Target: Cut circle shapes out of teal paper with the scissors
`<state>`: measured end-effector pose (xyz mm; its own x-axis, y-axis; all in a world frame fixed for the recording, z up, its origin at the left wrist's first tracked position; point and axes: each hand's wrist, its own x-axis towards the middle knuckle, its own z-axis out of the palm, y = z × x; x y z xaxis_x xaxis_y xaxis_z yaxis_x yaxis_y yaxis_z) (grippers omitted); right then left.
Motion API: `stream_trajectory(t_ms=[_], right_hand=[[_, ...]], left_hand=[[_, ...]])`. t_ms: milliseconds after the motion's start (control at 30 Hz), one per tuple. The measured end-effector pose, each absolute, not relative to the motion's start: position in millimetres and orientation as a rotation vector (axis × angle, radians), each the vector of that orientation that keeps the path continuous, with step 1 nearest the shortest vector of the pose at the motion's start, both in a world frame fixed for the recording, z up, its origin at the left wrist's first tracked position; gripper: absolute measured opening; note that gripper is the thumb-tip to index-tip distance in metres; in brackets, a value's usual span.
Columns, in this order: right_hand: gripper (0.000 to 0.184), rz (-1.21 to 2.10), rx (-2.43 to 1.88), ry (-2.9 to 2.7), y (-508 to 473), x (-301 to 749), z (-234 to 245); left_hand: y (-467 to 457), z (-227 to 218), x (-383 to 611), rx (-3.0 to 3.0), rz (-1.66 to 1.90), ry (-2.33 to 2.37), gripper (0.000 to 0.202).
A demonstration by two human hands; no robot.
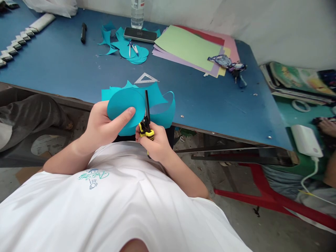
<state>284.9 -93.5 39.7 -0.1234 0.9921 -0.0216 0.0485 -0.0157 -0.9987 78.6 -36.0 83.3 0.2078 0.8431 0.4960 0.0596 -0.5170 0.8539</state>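
My left hand (105, 122) pinches a round-edged piece of turquoise paper (124, 101), its thumb lying flat on top. In my right hand (156, 141) are scissors (147, 131) with yellow and black handles, their dark blades pointing up and away from me. The blades stand right at the circle's right edge. Behind and around them spreads the larger turquoise sheet (165, 117) with curved cut-outs and a looping strip on the right. Just beyond the paper lies a clear set square (147, 78).
Farther back are turquoise scraps (106, 38), cut circles with a compass (133, 49), a phone (140, 35), a water bottle (137, 14) and a black marker (83, 33). Coloured paper (189, 47) holds a patterned lanyard (227, 63). A red chair (259, 189) and another person's hand (327, 126) are on the right.
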Motion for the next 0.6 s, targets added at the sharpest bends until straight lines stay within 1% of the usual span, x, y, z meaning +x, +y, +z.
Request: stream_trajectory(t_ms=[100,600], right_hand=[[0.023,1.294,-1.197,-1.34,-93.9,285.8,40.8],[0.021,1.263,-1.203,-1.376,-93.6,285.9,41.2]], left_hand=[[-35.9,85.3,78.9,1.813,1.342,0.77,0.072],[-36.1,91.2,79.1,1.813,1.351,0.737,0.072]])
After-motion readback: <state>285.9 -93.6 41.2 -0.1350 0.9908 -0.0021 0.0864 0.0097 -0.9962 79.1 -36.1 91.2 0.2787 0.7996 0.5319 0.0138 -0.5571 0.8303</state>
